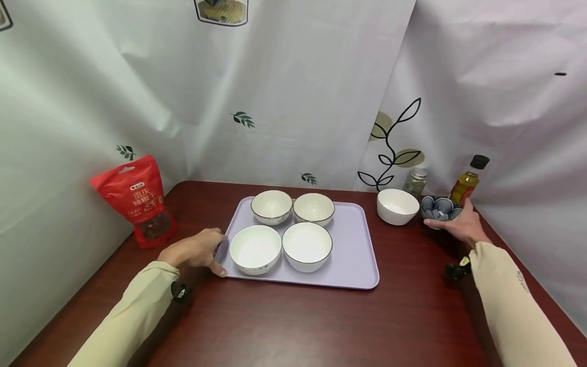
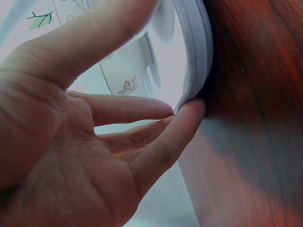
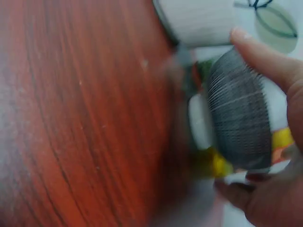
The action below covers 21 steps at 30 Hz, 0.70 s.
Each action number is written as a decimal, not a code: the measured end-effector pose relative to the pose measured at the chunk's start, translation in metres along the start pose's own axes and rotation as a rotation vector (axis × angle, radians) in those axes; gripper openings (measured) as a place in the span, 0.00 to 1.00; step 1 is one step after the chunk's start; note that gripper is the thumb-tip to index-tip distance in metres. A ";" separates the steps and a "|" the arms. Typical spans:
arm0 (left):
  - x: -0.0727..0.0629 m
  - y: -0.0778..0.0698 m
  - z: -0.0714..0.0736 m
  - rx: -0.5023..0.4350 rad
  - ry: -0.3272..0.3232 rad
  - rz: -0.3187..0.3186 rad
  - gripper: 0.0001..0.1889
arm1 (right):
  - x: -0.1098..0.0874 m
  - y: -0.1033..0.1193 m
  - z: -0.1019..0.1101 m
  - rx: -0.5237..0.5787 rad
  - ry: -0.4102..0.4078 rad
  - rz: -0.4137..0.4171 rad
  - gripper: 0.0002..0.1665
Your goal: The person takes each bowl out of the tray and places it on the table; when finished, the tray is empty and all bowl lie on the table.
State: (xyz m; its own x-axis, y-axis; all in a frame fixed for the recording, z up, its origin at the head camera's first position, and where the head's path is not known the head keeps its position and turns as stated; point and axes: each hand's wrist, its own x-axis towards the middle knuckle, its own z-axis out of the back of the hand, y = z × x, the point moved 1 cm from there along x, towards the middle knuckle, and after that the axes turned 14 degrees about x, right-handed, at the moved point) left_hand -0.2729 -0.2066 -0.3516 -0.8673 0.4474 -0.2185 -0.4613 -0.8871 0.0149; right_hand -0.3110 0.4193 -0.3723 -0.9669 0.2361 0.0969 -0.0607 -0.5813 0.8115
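Note:
On the table lies a lilac tray (image 1: pixel 350 244) carrying white bowls with dark rims: two at the back, a left front bowl (image 1: pixel 255 250) and a right front bowl (image 1: pixel 307 247). My left hand (image 1: pixel 196 250) grips the tray's left edge, with its thumb by the near corner; the left wrist view has fingertips (image 2: pixel 191 111) right at the rim. At the far right, my right hand (image 1: pixel 465 227) holds a small blue patterned bowl (image 1: pixel 442 208) between thumb and fingers. Its ribbed grey outside shows in the right wrist view, partly blurred.
Left of the held bowl stands a plain white bowl (image 1: pixel 397 206), with a spice jar (image 1: pixel 416 181) behind it. An oil bottle (image 1: pixel 465 183) is just beyond my right hand. A red pouch (image 1: pixel 142 201) stands at the left. Hanging cloth (image 1: pixel 293 92) encloses the back and sides.

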 end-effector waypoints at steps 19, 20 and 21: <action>0.001 0.002 0.000 -0.004 -0.016 -0.013 0.37 | -0.056 0.099 -0.042 -0.167 0.124 0.316 0.65; 0.001 0.002 0.000 -0.001 -0.018 -0.015 0.37 | -0.059 0.103 -0.047 -0.160 0.150 0.328 0.65; 0.001 0.001 0.000 0.004 -0.019 -0.012 0.38 | -0.063 0.107 -0.053 -0.154 0.179 0.339 0.64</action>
State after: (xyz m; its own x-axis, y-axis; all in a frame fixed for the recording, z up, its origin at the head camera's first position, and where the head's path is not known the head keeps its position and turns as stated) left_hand -0.2742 -0.2075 -0.3523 -0.8649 0.4601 -0.2005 -0.4724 -0.8812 0.0159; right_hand -0.2702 0.3011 -0.3219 -0.9654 -0.1204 0.2312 0.2458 -0.7154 0.6540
